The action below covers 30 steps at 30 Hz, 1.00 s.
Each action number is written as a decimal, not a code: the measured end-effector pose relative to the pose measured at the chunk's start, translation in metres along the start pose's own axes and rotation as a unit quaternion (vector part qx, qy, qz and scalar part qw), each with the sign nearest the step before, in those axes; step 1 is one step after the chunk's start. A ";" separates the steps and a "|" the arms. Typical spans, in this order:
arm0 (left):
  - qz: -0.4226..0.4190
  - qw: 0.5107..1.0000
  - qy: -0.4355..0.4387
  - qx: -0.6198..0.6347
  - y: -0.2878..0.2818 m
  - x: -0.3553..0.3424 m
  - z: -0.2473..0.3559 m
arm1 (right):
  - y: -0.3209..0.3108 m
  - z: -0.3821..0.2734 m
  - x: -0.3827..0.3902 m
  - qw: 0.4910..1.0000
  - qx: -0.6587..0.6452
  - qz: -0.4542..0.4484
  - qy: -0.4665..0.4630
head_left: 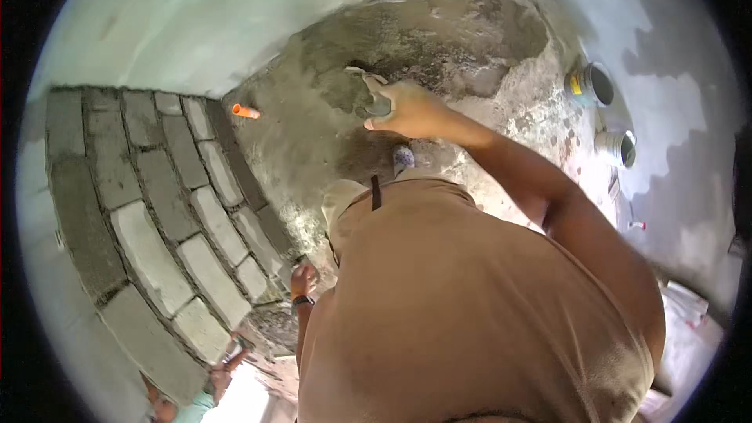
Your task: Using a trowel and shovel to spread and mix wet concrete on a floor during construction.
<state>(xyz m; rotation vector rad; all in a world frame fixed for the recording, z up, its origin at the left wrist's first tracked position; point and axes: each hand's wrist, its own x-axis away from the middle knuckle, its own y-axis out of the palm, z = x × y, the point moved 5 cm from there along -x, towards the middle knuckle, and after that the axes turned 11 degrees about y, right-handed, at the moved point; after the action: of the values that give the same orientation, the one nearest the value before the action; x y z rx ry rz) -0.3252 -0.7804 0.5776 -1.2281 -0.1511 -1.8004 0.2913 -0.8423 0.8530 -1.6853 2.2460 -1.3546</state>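
My right hand (411, 111) reaches down over the floor, its fingers wrapped round a grey-green hand tool (379, 105). The tool's exact kind is hard to make out, since its lower end blends into the wet mortar (337, 84) beneath it. Smoothed and rough patches of damp mortar (470, 31) spread beyond the hand. Down by my left side, my left hand (302, 279), with a dark band on its wrist, is close to the end of the grey block wall (211, 258). Its fingers look bent, but whether they grip or touch anything is unclear.
An orange pipe stub (245, 111) rises from the floor beside the block wall. Two buckets (593, 84) (616, 148) stand along the right wall. Pale sacks (685, 329) lie at lower right. Another person's hand (227, 364) shows beyond the blocks at lower left. My foot (403, 158) stands near the mortar.
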 end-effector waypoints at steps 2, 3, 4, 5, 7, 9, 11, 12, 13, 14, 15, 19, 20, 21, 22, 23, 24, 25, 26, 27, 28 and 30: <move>-0.121 0.980 0.061 -0.146 0.001 -0.042 0.031 | -0.026 -0.023 0.000 0.998 0.003 0.063 -0.007; -0.137 0.975 0.068 -0.159 0.003 -0.065 0.055 | -0.049 -0.034 0.013 0.994 -0.037 0.104 0.005; -0.149 0.971 0.077 -0.173 0.001 -0.080 0.077 | -0.066 -0.047 0.036 0.988 -0.078 0.135 0.016; -0.163 0.966 0.084 -0.185 0.002 -0.091 0.101 | -0.087 -0.055 0.057 0.978 -0.159 0.100 0.092; -0.192 0.955 0.093 -0.207 -0.016 -0.145 0.092 | -0.106 -0.061 0.085 0.944 -0.264 0.167 0.109; -0.292 0.936 0.016 -0.197 -0.051 -0.233 0.106 | -0.112 -0.066 0.132 0.824 -0.491 0.228 0.165; -0.378 0.919 0.064 -0.093 -0.101 -0.297 0.172 | -0.107 -0.067 0.165 0.704 -0.634 0.288 0.140; -0.260 0.876 0.309 -0.264 -0.090 -0.316 0.229 | -0.089 -0.065 0.174 0.656 -0.662 0.329 0.150; -0.161 0.924 0.233 -0.256 -0.092 -0.328 0.275 | -0.069 -0.059 0.187 0.614 -0.665 0.378 0.197; -0.143 0.932 0.261 -0.207 -0.112 -0.339 0.321 | -0.047 -0.047 0.193 0.552 -0.700 0.405 0.204; -0.103 0.954 0.263 -0.105 -0.096 -0.328 0.371 | -0.015 -0.027 0.202 0.476 -0.732 0.436 0.220; -0.108 0.929 0.340 -0.096 -0.086 -0.263 0.506 | 0.159 0.072 0.141 0.339 -0.745 0.502 0.279; -0.108 0.927 0.344 -0.103 -0.089 -0.262 0.514 | 0.175 0.067 0.096 0.358 -0.731 0.496 0.301; -0.137 0.893 0.377 -0.203 -0.084 -0.261 0.524 | 0.195 0.079 0.058 0.357 -0.747 0.483 0.284; -0.164 0.847 0.406 -0.300 -0.079 -0.261 0.530 | 0.193 0.089 0.026 0.370 -0.749 0.484 0.262; -0.169 0.841 0.413 -0.307 -0.080 -0.268 0.529 | 0.163 0.088 0.004 0.436 -0.756 0.439 0.213; -0.193 0.828 0.422 -0.316 -0.080 -0.279 0.518 | 0.120 0.060 -0.023 0.465 -0.710 0.448 0.280; -0.226 0.811 0.430 -0.326 -0.081 -0.289 0.502 | 0.094 0.066 -0.042 0.617 -0.604 0.399 0.309; -0.234 0.784 0.437 -0.374 -0.119 -0.319 0.463 | 0.051 0.005 -0.079 0.697 -0.591 0.319 0.250; -0.255 0.744 0.453 -0.420 -0.138 -0.339 0.447 | 0.037 0.007 -0.124 0.915 -0.282 0.270 0.104; -0.251 0.787 0.399 -0.398 -0.121 -0.334 0.434 | 0.017 -0.041 -0.136 0.949 -0.117 0.207 0.207; -0.250 0.782 0.343 -0.455 -0.084 -0.298 0.427 | 0.067 -0.078 -0.176 0.932 0.257 0.257 -0.016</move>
<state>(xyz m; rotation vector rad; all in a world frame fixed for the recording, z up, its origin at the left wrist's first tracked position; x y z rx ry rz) -0.0761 -0.3153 0.5859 -1.0678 1.0194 -2.8384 0.2750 -0.6530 0.7796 -0.8673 1.8787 -1.5541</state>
